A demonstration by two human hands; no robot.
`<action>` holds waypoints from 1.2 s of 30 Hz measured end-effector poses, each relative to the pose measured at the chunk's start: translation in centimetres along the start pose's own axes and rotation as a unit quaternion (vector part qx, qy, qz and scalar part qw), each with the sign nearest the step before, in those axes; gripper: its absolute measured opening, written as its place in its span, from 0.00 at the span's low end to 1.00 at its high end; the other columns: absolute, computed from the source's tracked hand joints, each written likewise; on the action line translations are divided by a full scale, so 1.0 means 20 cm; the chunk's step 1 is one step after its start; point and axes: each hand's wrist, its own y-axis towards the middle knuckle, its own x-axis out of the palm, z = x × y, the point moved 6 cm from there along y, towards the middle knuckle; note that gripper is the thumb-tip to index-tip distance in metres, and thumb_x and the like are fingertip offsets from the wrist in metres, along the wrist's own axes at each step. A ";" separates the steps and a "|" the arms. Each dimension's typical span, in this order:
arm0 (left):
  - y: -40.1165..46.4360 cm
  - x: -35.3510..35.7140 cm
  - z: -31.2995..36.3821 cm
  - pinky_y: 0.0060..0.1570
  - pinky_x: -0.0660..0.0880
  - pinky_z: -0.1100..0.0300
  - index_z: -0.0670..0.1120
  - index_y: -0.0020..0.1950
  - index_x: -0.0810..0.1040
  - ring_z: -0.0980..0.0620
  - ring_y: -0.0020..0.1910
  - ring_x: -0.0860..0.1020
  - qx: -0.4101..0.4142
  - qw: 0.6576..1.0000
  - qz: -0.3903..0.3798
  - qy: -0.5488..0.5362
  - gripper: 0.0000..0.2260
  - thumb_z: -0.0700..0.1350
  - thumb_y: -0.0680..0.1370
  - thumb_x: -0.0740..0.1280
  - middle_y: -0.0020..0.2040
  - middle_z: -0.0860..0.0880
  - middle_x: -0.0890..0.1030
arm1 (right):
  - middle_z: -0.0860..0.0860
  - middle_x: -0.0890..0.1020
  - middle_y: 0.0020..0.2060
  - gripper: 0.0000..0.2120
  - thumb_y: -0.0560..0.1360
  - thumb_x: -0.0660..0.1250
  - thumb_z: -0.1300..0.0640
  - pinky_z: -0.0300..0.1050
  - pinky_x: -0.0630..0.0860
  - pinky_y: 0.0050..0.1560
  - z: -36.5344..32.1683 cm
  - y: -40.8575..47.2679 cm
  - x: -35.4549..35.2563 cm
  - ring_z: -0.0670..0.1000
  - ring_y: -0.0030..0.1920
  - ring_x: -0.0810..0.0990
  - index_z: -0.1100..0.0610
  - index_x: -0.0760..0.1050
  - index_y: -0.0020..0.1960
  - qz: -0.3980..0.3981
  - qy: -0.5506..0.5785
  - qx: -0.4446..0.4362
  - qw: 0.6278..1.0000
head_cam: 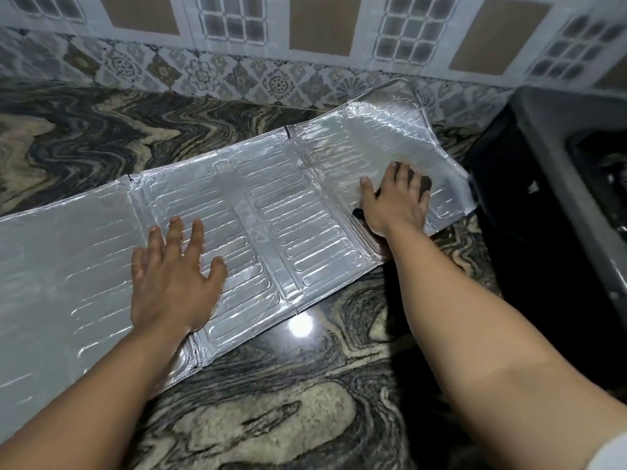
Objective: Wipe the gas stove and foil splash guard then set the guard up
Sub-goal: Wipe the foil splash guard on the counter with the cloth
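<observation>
Two bare forearms enter from the lower edge, reaching forward over a swirled dark-and-cream stone counter [298, 395]; a pale scrap of sleeve [610, 452] shows at the bottom right corner.

Left hand [176, 276]: palm down, fingers spread wide and flat, pressing on the foil splash guard [271, 215], holding nothing.

Right hand [397, 198]: palm down on the guard's right panel, fingers slightly apart, pressing a dark cloth or pad [422, 183] against the foil. Only its dark edges show past the fingertips and beside the thumb; material and full shape hard to make out.

The guard lies unfolded and flat on the counter, three embossed silver panels running diagonally from lower left to upper right. Far right corner lifts up against the patterned tile wall [271, 79]. Left panel cut off by the frame edge.

Gas stove [559, 164]: dark body at right, just beside the guard's right end, mostly out of frame; burner area blurred and in shadow. A bright lamp reflection sits on the counter just below the guard's near edge.
</observation>
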 end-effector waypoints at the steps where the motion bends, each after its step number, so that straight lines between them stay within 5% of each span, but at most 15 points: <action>1: 0.00 0.00 0.00 0.77 0.44 0.44 0.56 0.81 0.46 0.45 0.80 0.45 0.001 1.000 0.000 0.000 0.31 0.64 0.79 0.45 0.82 0.49 0.47 | 0.52 0.42 0.80 0.40 0.76 0.37 0.31 0.59 0.38 0.76 0.04 -0.03 0.00 0.55 0.79 0.38 0.54 0.40 0.80 0.002 0.002 0.013 1.000; 15: -0.01 0.00 0.00 0.77 0.44 0.43 0.55 0.81 0.46 0.45 0.81 0.44 0.016 1.000 -0.006 -0.001 0.31 0.64 0.79 0.43 0.82 0.49 0.46 | 0.58 0.38 0.79 0.49 0.73 0.42 0.27 0.64 0.33 0.73 0.13 0.08 -0.08 0.60 0.78 0.34 0.61 0.40 0.79 -0.028 0.060 0.205 0.977; 28: -0.01 -0.01 0.01 0.77 0.43 0.45 0.57 0.81 0.45 0.48 0.81 0.42 0.008 1.000 -0.014 0.004 0.32 0.65 0.77 0.42 0.82 0.51 0.46 | 0.59 0.42 0.79 0.57 0.66 0.40 0.20 0.64 0.34 0.73 -0.18 0.45 -0.08 0.60 0.79 0.38 0.61 0.42 0.80 -0.036 0.022 0.069 0.997; 36: -0.01 -0.01 0.01 0.78 0.43 0.44 0.58 0.81 0.44 0.48 0.81 0.42 -0.004 1.000 -0.018 0.006 0.32 0.64 0.77 0.43 0.82 0.51 0.45 | 0.55 0.44 0.80 0.51 0.70 0.39 0.23 0.61 0.39 0.76 -0.40 0.60 -0.06 0.56 0.79 0.40 0.57 0.47 0.80 -0.038 0.013 -0.098 0.994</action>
